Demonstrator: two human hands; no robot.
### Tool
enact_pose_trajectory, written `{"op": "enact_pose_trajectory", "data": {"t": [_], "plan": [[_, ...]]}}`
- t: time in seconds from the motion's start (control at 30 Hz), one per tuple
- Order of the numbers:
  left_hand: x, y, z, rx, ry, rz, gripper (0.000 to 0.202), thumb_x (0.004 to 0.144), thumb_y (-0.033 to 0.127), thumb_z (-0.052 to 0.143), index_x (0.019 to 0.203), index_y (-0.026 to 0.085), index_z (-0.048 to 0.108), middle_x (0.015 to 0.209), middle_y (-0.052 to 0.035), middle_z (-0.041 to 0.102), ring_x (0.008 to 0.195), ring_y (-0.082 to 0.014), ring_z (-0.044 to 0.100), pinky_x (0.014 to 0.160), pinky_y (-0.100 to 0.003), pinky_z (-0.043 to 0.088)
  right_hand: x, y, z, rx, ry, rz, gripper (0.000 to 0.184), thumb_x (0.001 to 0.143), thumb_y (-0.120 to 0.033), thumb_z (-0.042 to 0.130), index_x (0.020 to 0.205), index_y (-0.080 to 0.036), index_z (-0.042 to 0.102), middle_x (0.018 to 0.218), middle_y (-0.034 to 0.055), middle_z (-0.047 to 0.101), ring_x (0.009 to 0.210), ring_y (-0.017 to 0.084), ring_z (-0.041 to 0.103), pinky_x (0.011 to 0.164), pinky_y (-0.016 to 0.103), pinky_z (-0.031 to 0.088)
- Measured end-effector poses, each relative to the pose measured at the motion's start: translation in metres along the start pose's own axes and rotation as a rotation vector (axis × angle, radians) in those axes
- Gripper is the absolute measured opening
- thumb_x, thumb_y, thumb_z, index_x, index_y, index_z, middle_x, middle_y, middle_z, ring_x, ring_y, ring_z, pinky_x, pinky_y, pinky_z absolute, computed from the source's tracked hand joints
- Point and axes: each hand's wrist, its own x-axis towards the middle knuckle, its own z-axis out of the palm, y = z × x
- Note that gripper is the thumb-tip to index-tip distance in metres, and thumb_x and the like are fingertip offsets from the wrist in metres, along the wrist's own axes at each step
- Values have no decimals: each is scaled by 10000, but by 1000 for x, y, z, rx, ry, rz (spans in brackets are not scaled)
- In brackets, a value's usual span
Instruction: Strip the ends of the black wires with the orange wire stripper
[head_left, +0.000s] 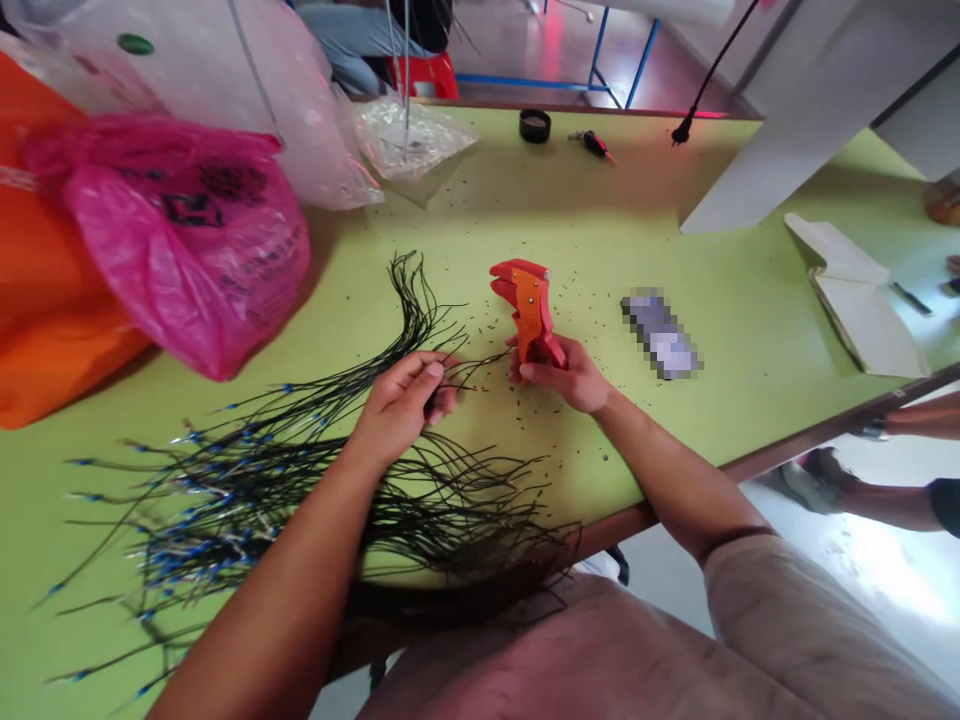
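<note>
My right hand (564, 374) is closed round the handle of a red and orange wire stripper (529, 305), its jaws pointing up and left. Pinched between the thumb and fingers of my left hand (409, 400) are a few thin black wires (480, 368), whose ends reach right toward my right hand. Beneath and beside my left hand lies a large heap of black wires (435, 500), many with blue pieces at their left ends. A smaller bunch of black wires (411, 300) extends up from behind the left hand.
Small black scraps dot the green table (465, 220). At left stand a pink plastic bag (195, 250) and an orange bag (45, 320). A phone-like blurred object (660, 333) and an open notebook (862, 310) lie right. Farther back are a black roll (535, 126) and a plug (681, 132).
</note>
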Motion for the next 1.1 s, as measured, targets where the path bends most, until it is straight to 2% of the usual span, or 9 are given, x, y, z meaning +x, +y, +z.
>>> {"op": "enact_pose_trajectory", "data": {"t": [0.13, 0.27, 0.47, 0.57, 0.67, 0.73, 0.83, 0.9, 1.1], "plan": [[-1, -1, -2, 11, -50, 21, 399, 823, 534, 819, 962, 194, 665, 556, 18, 635, 431, -111, 462, 458, -233, 344, -5, -8, 5, -43, -26, -45, 425, 859, -460, 909, 1089, -159, 718, 980, 60, 726, 890, 202, 713, 884, 392, 593], [-3, -1, -3, 59, -93, 34, 390, 802, 534, 845, 903, 192, 687, 601, 0, 662, 460, -114, 499, 465, -234, 361, -7, -11, 7, -87, 6, -58, 486, 847, -509, 916, 1126, -162, 724, 1035, 87, 752, 965, 221, 713, 934, 405, 598], [-1, -8, -6, 178, 7, 141, 298, 830, 474, 816, 823, 194, 714, 642, 5, 618, 509, -115, 490, 482, -237, 351, -10, -20, 5, -136, -105, 24, 451, 873, -464, 898, 1135, -137, 730, 988, 69, 741, 871, 184, 694, 860, 356, 595], [-2, -8, -7, 293, 88, 320, 247, 870, 436, 778, 834, 193, 753, 1035, -110, 763, 781, -175, 672, 560, -251, 419, -10, -22, 4, -146, -129, 87, 405, 862, -419, 903, 1100, -146, 722, 916, 42, 724, 831, 182, 690, 825, 339, 594], [-5, -6, -6, 473, 155, 483, 193, 929, 388, 750, 947, 204, 806, 1413, -144, 718, 1230, -265, 689, 770, -279, 510, -9, -20, 5, -180, -143, 113, 307, 862, -358, 885, 1049, -174, 725, 875, 19, 720, 797, 173, 682, 770, 297, 580], [-9, -6, -4, 508, 195, 526, 196, 939, 383, 745, 1010, 217, 823, 1363, -121, 749, 1171, -253, 717, 834, -300, 530, -7, -18, 5, -187, -151, 123, 249, 890, -312, 841, 1067, -181, 726, 852, 11, 721, 771, 165, 678, 733, 277, 563], [-15, -6, -2, 439, 217, 432, 248, 925, 419, 750, 1062, 228, 829, 1055, -59, 816, 797, -191, 727, 715, -291, 538, -6, -17, 5, -191, -146, 117, 232, 891, -290, 833, 1065, -178, 729, 826, 9, 733, 740, 159, 676, 681, 260, 543], [-17, -6, -1, 421, 250, 339, 291, 887, 447, 779, 1064, 223, 835, 873, -24, 799, 658, -171, 670, 646, -282, 517, -5, -17, 4, -197, -144, 119, 254, 877, -298, 853, 1063, -172, 734, 810, 7, 735, 720, 154, 670, 654, 251, 530], [-16, 2, 2, 307, 385, 222, 264, 764, 386, 827, 928, 179, 827, 753, -9, 764, 598, -136, 566, 579, -258, 439, -8, -18, 5, -79, -228, 171, 318, 865, -345, 880, 1061, -149, 725, 809, 6, 721, 719, 151, 683, 687, 265, 556]]}}
